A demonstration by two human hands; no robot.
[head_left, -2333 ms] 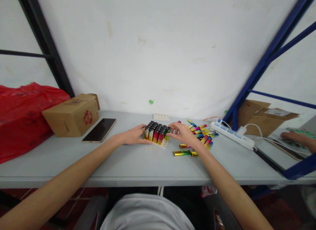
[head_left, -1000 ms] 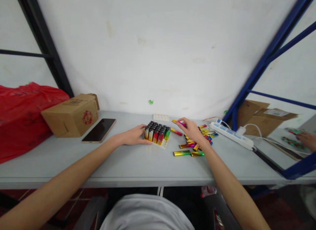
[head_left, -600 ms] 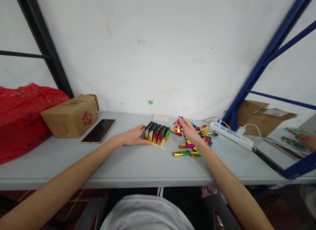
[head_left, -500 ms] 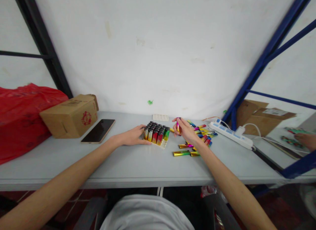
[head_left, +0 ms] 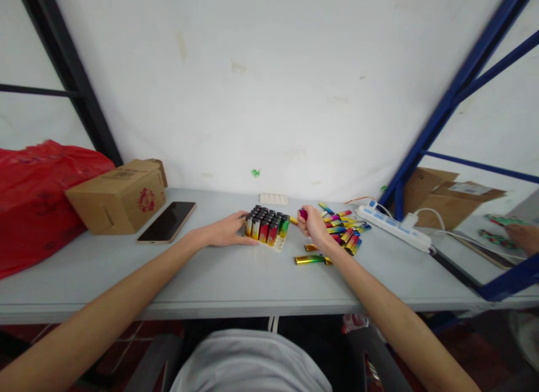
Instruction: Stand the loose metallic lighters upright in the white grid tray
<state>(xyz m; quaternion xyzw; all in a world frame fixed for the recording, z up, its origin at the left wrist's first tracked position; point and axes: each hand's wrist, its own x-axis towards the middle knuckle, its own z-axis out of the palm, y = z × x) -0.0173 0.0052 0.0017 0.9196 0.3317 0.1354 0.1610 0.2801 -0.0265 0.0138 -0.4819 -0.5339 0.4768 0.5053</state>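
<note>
Presently, one purple lighter (head_left: 303,213) is closed inside the fingers of the right hand (head_left: 312,223), just above the table (head_left: 219,279). Beside it, the left hand (head_left: 229,230) holds the side of a white tray (head_left: 278,244) with upright lighters (head_left: 265,223); more lighters (head_left: 347,235) lie loosely near the right wrist.

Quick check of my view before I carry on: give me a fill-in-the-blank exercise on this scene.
The lighters in the tray beside the left hand stand ____.
The loose lighters lie nearer to the ____ hand.
The cardboard box beside the phone stands against a bag coloured ____.
The plug in the power strip is coloured ____.

Missing words: upright; right; red; white.
</note>
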